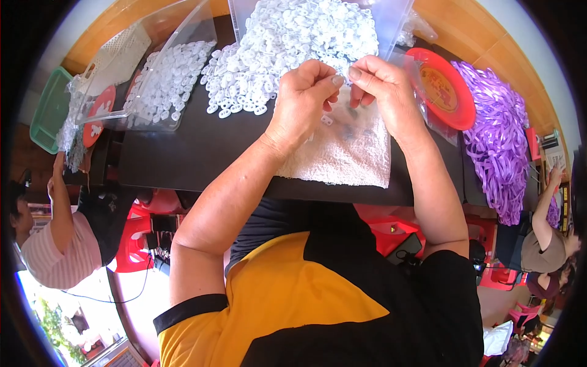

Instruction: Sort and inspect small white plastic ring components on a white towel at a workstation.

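Black table [202,147] fills the upper frame, with a big heap of white plastic rings [287,43] at top centre, within easy reach. A white towel [342,153] sits mid-frame, likely to catch small parts. Above it, left hand [302,101] and right hand [382,85] meet, fingertips pressed together, pinching something too small to identify.

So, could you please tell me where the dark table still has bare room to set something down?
Bare dark table lies left of the white towel, below the clear tray. It is crowded further back with the white ring pile, and to the right with the red plate and purple ribbons.
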`<state>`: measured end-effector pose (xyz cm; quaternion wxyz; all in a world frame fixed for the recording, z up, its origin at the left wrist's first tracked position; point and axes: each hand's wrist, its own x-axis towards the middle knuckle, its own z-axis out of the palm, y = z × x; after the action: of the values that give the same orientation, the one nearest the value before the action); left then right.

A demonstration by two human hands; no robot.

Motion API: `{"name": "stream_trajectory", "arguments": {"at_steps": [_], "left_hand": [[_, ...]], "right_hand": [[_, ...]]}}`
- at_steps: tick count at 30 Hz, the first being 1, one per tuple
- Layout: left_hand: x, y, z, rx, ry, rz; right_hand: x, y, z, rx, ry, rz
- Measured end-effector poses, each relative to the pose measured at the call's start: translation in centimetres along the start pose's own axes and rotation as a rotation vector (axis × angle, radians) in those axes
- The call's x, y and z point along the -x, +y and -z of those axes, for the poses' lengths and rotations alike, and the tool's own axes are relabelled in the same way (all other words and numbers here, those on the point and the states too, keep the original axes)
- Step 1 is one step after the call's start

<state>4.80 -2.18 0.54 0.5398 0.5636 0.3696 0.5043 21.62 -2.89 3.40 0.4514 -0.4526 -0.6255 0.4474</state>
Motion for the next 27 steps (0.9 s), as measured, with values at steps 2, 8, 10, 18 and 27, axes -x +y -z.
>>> {"name": "stream_trajectory", "arguments": {"at_steps": [2, 8, 10, 18, 27], "left_hand": [[0.0, -0.1, 0.0, -0.009, 0.008, 0.002], [0.0, 0.0, 0.3, -0.022, 0.016, 0.01], [0.0, 0.2, 0.2, -0.018, 0.019, 0.017], [0.0, 0.3, 0.3, -0.048, 0.035, 0.002], [0.4, 0.7, 0.0, -0.153, 0.035, -0.024]], "right_hand": [[0.1, 0.0, -0.3, 0.014, 0.01, 0.009], [0.2, 0.2, -0.8, 0.016, 0.037, 0.042], [0.2, 0.1, -1.0, 0.006, 0.052, 0.048], [0.2, 0.5, -1.5, -0.019, 0.112, 0.054], [0.6, 0.4, -2.3, 0.063, 0.182, 0.117]]}}
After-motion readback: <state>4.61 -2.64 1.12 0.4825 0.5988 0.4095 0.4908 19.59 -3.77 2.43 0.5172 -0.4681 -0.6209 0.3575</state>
